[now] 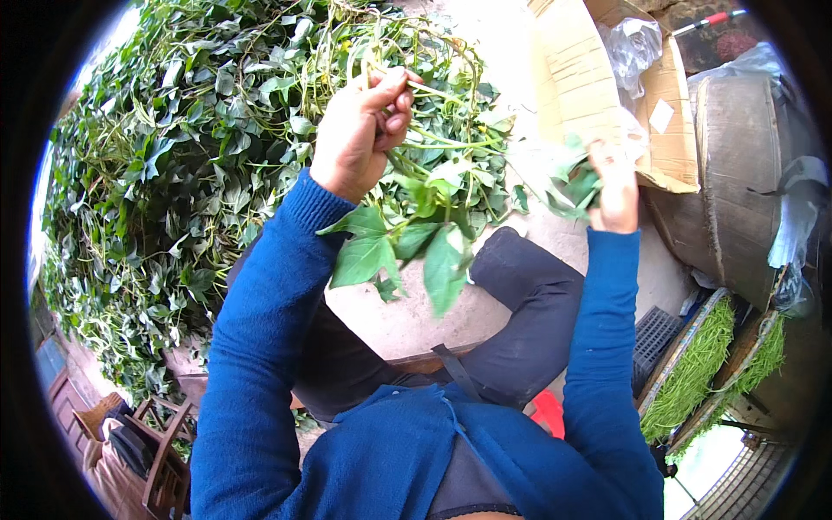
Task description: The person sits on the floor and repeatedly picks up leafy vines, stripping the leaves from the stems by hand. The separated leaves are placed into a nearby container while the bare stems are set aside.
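My left hand (367, 127) is closed around a bunch of green leafy stems, whose broad lobed leaves (370, 250) hang below it over my lap. To the right, my right hand (611, 185) is at some loose leaves (575, 182); it is blurred, and its fingers' hold on them is unclear. A thin stem runs between the two hands. A large heap of leafy vines (195, 130) lies on the floor in front of me and to the left, reaching under my left hand.
An open cardboard box (575, 71) holding clear plastic stands beyond my right hand. At the right are a large brown container (741, 149), a dark plastic crate (656, 338) and round trays of green strands (695, 364). A wooden chair (169, 455) bearing cloth stands lower left.
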`<act>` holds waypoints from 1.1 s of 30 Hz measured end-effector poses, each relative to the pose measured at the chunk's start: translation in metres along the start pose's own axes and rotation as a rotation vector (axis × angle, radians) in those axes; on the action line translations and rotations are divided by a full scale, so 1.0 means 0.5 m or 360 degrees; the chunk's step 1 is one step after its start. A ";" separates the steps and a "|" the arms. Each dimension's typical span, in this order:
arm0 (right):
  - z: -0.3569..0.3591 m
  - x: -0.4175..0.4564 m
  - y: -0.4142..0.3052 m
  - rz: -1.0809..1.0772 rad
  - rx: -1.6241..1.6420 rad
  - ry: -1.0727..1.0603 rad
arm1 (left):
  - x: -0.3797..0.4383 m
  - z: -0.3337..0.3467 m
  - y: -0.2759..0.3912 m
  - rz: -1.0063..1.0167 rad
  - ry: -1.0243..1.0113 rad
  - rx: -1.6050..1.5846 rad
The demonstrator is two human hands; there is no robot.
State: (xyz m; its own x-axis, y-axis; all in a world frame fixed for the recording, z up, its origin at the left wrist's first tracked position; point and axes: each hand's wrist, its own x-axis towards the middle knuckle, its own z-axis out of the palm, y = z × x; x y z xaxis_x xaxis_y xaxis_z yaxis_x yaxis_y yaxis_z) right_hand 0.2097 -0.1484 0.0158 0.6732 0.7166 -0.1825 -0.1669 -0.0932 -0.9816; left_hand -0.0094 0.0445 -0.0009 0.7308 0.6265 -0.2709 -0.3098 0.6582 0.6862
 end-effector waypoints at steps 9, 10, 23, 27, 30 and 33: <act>0.132 -0.059 -0.040 0.0557 -0.0803 -0.1033 | -0.036 0.021 -0.028 -0.0030 -0.0022 0.0230; 0.143 -0.070 -0.051 0.0636 -0.0813 -0.1045 | -0.039 0.020 -0.027 -0.0015 -0.0021 0.0253; 0.156 -0.153 0.035 0.0667 -0.0126 -0.0527 | -0.061 0.009 -0.007 -0.0031 -0.0036 0.0179; 0.179 -0.162 0.033 0.0037 -0.0927 -0.0595 | -0.062 0.001 -0.012 -0.0019 0.0021 0.0266; 0.175 -0.157 0.043 -0.0119 -0.1030 -0.0217 | -0.057 0.006 -0.014 -0.0037 0.0130 0.0288; 0.186 -0.181 0.027 0.0120 -0.0493 -0.0384 | -0.053 -0.001 -0.021 0.0015 0.0113 0.0229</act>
State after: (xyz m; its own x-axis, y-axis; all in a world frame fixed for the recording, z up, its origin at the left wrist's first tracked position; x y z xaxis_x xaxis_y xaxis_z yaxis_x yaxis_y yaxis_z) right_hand 0.0795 -0.1504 0.0242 0.4729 0.8380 -0.2723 0.0408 -0.3295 -0.9433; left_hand -0.0258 0.0212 -0.0014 0.6818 0.6637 -0.3076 -0.2226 0.5888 0.7770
